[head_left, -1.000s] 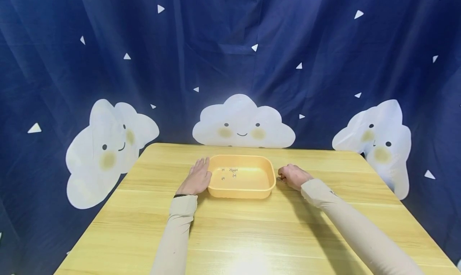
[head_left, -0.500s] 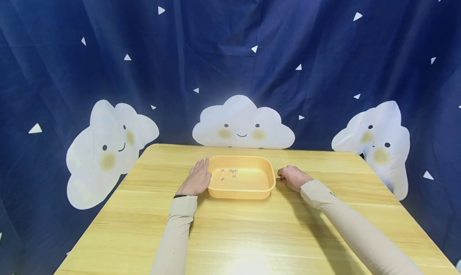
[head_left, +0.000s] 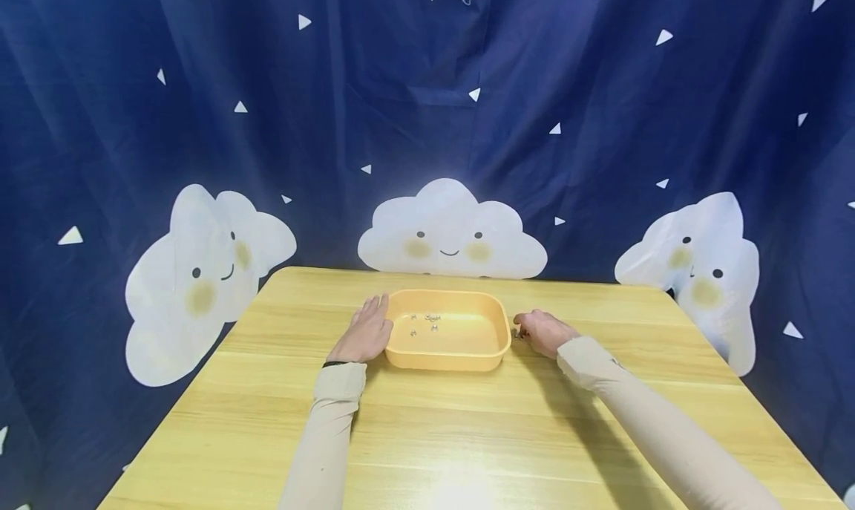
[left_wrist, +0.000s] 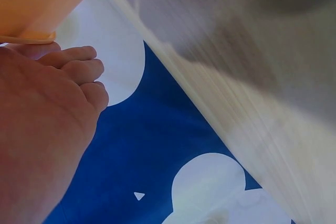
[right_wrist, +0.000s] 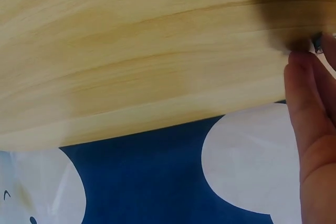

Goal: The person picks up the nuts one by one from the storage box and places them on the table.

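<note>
An orange rectangular tray point(head_left: 441, 361) sits on the wooden table, with several small shiny silvery pieces point(head_left: 434, 328) scattered in its left half. My left hand point(head_left: 363, 333) rests along the tray's left side, fingers extended; in the left wrist view the fingers lie by the orange rim point(left_wrist: 31, 40). To the right of the tray, my right hand point(head_left: 546, 332) is low over the table with bent fingers. Its fingertips pinch a small dark, shiny piece point(right_wrist: 317, 44), partly hidden by the fingers. Small silvery pieces point(head_left: 517, 334) show by these fingertips in the head view.
The light wooden table point(head_left: 427, 421) extends toward me and to both sides. Behind its far edge hangs a dark blue curtain point(head_left: 414, 124) with white clouds and triangles. A bright glare spot lies at the near table edge.
The right fingers shift very slightly at the small pieces beside the tray. The left hand and tray stay in place; the head view tilts a little upward.
</note>
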